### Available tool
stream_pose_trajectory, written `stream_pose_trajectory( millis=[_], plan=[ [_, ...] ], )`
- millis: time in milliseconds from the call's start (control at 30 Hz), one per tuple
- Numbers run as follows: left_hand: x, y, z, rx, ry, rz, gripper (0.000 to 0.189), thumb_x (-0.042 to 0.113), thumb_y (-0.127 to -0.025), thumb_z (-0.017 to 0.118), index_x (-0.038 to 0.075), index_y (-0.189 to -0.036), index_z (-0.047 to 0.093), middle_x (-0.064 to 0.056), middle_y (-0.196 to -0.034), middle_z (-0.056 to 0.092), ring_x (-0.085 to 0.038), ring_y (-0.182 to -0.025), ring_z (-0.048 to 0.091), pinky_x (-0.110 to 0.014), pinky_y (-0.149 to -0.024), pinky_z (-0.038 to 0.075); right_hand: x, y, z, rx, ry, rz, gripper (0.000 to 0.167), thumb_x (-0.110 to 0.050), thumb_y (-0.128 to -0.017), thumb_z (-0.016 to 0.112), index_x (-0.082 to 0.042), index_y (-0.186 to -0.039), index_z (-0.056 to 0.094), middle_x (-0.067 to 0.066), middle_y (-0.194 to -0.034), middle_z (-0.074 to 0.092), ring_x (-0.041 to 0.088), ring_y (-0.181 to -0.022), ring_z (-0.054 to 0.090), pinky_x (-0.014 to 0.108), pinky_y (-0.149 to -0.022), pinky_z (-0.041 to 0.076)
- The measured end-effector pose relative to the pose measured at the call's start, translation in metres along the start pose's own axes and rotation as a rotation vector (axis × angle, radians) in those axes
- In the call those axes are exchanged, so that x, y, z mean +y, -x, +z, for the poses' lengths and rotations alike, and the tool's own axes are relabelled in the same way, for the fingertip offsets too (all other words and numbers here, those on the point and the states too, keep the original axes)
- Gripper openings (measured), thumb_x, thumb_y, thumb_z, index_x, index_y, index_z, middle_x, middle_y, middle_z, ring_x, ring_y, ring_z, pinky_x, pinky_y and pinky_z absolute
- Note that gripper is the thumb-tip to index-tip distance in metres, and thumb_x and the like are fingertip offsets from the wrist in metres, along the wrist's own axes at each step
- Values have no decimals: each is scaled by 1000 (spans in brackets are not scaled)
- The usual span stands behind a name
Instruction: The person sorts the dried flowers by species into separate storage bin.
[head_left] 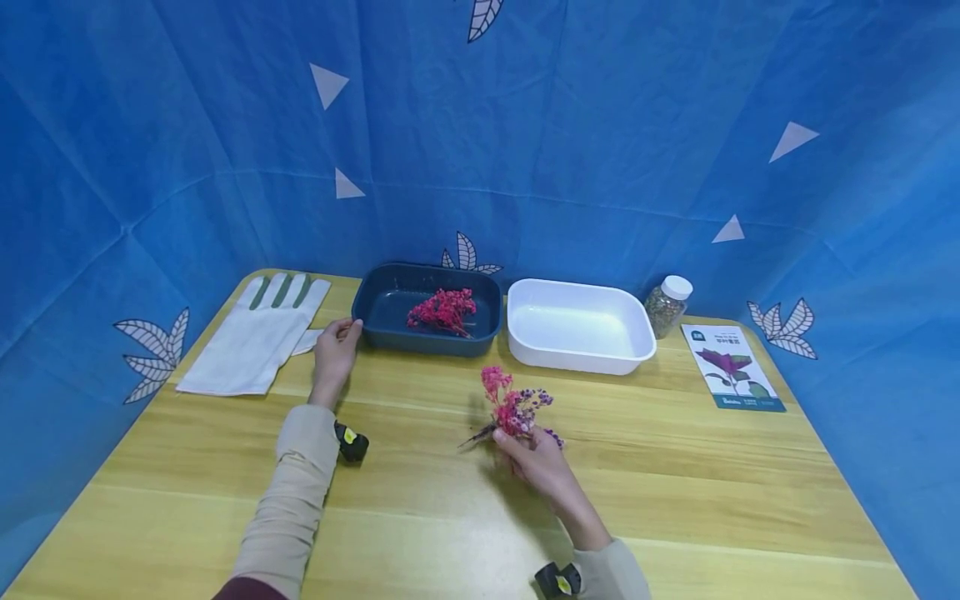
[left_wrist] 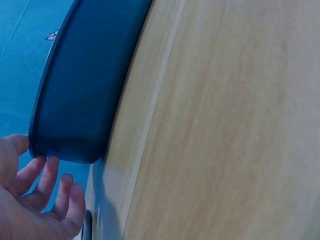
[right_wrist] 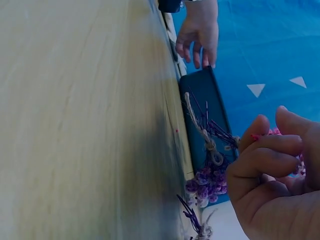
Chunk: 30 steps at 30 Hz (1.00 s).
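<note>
Flower bunch [head_left: 513, 412], pink and purple, pinched by fingers of right hand [head_left: 543, 463] above tabletop [head_left: 420, 508]. Left hand [head_left: 335, 354] fingers loosely spread, touching dark tray [head_left: 381, 310] end. Probably a sorting step; next calls for gentle stem handling.

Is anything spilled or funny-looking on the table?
Nothing looks spilled: the jar has its lid on, and pink flowers lie inside the dark tray. One tiny red speck shows against the table, maybe a fallen petal.
</note>
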<state>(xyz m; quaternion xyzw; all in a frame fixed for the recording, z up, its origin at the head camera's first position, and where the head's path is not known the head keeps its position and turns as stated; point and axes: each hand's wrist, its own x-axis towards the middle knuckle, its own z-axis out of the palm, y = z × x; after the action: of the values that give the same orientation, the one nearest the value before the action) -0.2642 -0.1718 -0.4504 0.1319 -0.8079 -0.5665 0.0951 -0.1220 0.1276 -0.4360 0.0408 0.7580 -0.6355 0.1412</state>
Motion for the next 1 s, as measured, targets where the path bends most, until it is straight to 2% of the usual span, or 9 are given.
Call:
stream_pose_trajectory(
  millis=[133,233,333,433,667,867,1000],
  plan=[
    [-1,-1,0,-3,3,-3,46,28,-100,48,-4,-132,49,-23,-123,55,-33,-116,51,-43,-96,42,-2,1,1,8,26,11,25,-26,-92,63,-4,-81,58,-3,-52,49,6,-42,27,18,-42,25],
    [-1,-1,0,-10,4,-10,46,29,-100,48,-3,-133,49,-22,-124,55,-32,-116,51,-42,-96,41,-1,1,0,-9,21,-1,26,-24,-94,60,2,-89,60,-3,-56,53,5,-42,29,17,-42,26],
    [-2,-1,0,-17,6,-14,47,30,-100,47,-3,-133,49,-22,-125,54,-32,-117,50,-42,-98,41,-1,1,-1,-30,7,-26,32,-21,-97,55,9,-105,61,-1,-65,59,5,-44,34,18,-44,33],
    [-2,-1,0,-19,5,-13,47,30,-100,47,-3,-134,49,-22,-126,54,-32,-117,50,-43,-98,41,-2,1,-1,-42,1,-42,33,-18,-98,52,10,-114,61,2,-72,64,4,-45,35,18,-47,37],
    [-4,-2,0,-18,-4,-10,48,31,-100,47,-2,-134,49,-22,-126,54,-32,-118,50,-43,-99,41,-3,2,-3,-77,1,-44,26,-13,-96,55,12,-100,60,3,-78,69,3,-46,38,17,-46,33],
    [-5,-3,0,-19,-7,-10,48,32,-100,47,-3,-134,48,-22,-126,54,-32,-118,50,-43,-98,41,-3,2,-6,-153,-48,-60,28,-12,-95,55,10,-112,52,5,-78,71,2,-45,38,15,-44,30],
    [-4,-2,0,-17,-9,-11,48,31,-100,47,-3,-134,48,-22,-125,54,-32,-117,50,-42,-96,42,-3,2,-7,-169,-64,-60,44,-11,-94,56,10,-131,42,9,-81,71,2,-45,36,15,-44,29]
  ],
)
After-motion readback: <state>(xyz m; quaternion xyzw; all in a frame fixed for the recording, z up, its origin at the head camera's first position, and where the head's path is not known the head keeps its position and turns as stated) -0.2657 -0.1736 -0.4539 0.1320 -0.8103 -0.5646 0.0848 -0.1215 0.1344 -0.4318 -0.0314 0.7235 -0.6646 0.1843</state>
